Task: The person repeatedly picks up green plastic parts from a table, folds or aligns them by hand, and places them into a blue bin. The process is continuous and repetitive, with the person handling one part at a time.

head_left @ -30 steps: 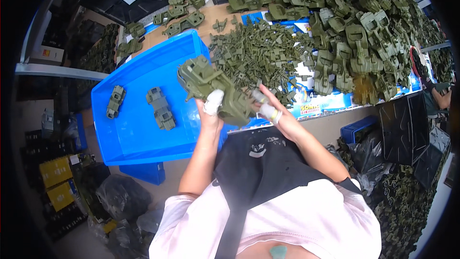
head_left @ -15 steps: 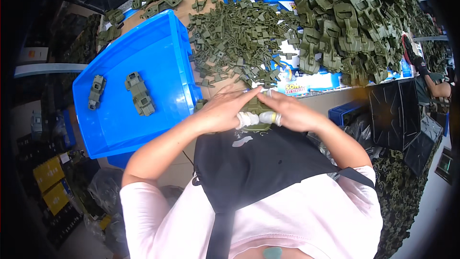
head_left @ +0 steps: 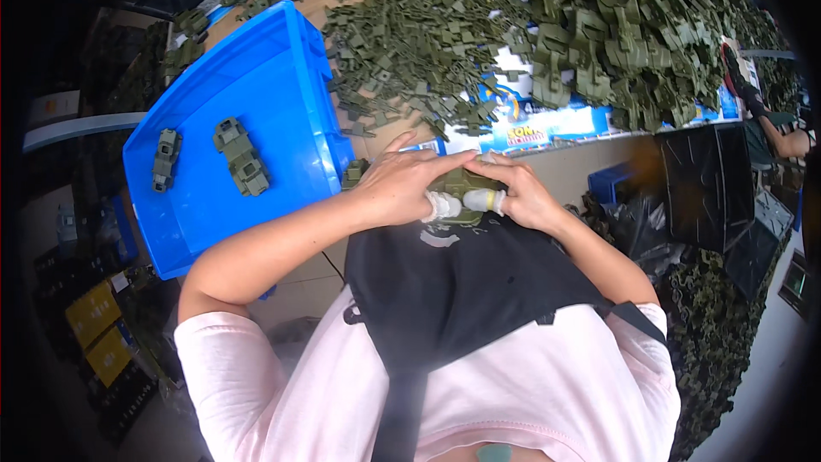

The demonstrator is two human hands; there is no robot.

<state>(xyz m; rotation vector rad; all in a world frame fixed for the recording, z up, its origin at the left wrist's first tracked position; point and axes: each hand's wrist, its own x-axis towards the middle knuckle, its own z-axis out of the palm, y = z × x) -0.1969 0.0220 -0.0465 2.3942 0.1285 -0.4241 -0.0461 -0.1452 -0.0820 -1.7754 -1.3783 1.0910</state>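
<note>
Close to my apron, both hands grip an olive-green toy vehicle (head_left: 463,182), mostly covered by my fingers. My left hand (head_left: 398,186) is closed on its left side, with a white-wrapped thumb pressing on top. From the right, my right hand (head_left: 523,195) holds the same piece, its thumb in a white cover with a yellow band. The two index fingertips meet at the far end of the vehicle. Left of my hands, a blue plastic bin (head_left: 298,77) holds two green toy vehicles, a larger one (head_left: 242,157) and a smaller one (head_left: 166,159).
Small green plastic parts (head_left: 410,43) lie heaped on the table beyond my hands. Larger green vehicle bodies (head_left: 620,30) pile up at the far right. Black crates (head_left: 705,188) stand on the right, near another person's arm (head_left: 782,139).
My left elbow has swung outward to the left, and my right fingers have bent a little more. Both hands stay on the toy vehicle. The whole view has shifted slightly.
</note>
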